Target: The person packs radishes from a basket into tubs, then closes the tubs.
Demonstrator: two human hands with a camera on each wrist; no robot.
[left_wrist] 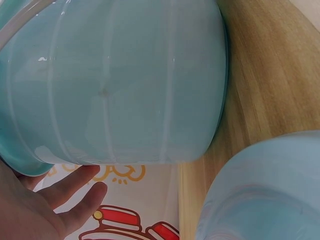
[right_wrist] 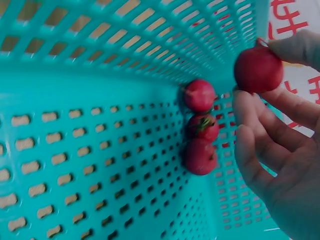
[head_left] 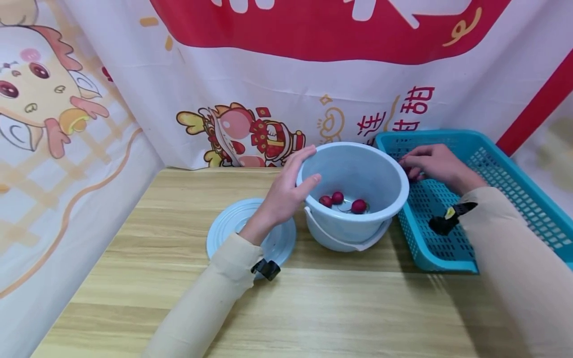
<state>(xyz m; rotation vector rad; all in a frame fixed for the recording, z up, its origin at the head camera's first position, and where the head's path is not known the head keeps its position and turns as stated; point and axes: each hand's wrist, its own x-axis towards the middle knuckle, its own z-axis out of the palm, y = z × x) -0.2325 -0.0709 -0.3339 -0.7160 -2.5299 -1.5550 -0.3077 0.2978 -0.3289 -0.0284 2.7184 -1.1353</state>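
A light blue bucket [head_left: 342, 231] stands upright on the table, its white handle [head_left: 333, 238] hanging down in front. Inside on its bottom lie several round red radishes [head_left: 359, 206]. My left hand [head_left: 291, 186] holds the bucket's left rim, thumb over the inside and fingers along the outer wall. Over the left end of a turquoise basket [head_left: 414, 238], my right hand [head_left: 440, 166] pinches a radish [right_wrist: 258, 70] between thumb and fingers. Three more radishes [right_wrist: 201, 127] lie in a row in the basket in the right wrist view.
A round light blue lid [head_left: 224, 226] lies flat on the wooden table [head_left: 147, 238], left of the bucket and partly under my left forearm. Behind the table hangs a white printed cloth [head_left: 268, 74]. The basket stands close against the bucket's right side.
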